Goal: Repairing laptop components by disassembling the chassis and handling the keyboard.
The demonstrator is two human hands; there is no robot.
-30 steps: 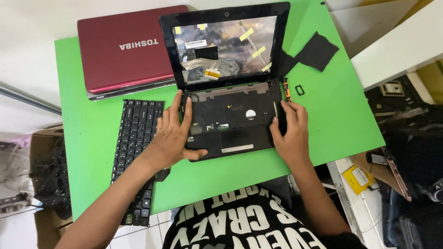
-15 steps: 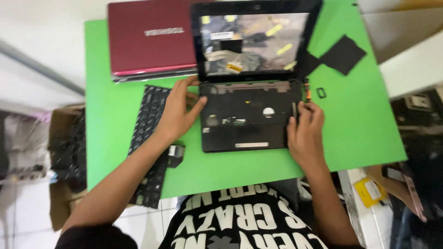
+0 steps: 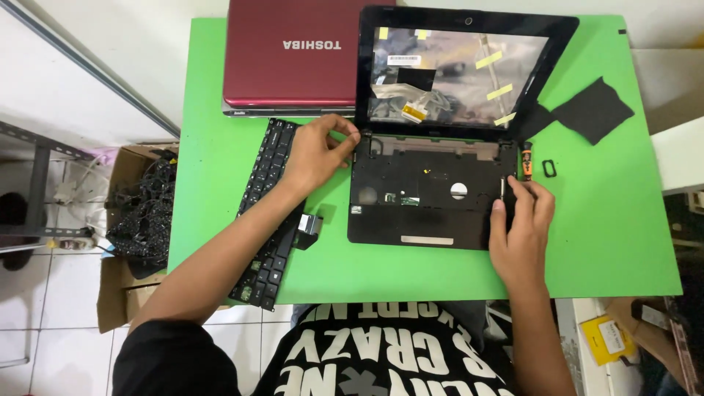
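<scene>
A small black laptop [image 3: 429, 192] with its keyboard taken out lies open in the middle of the green tabletop [image 3: 609, 235]. The left hand [image 3: 317, 152] pinches the laptop's upper left corner by the hinge, its grip pressed together there. The right hand [image 3: 522, 226] rests on the right edge of the base, fingers curled against it. A loose black keyboard [image 3: 265, 209] lies under the left forearm, and a closed red laptop [image 3: 290, 59] sits behind.

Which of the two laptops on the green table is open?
The black laptop under both hands, screen panel missing; the red laptop behind it lies shut.
</scene>
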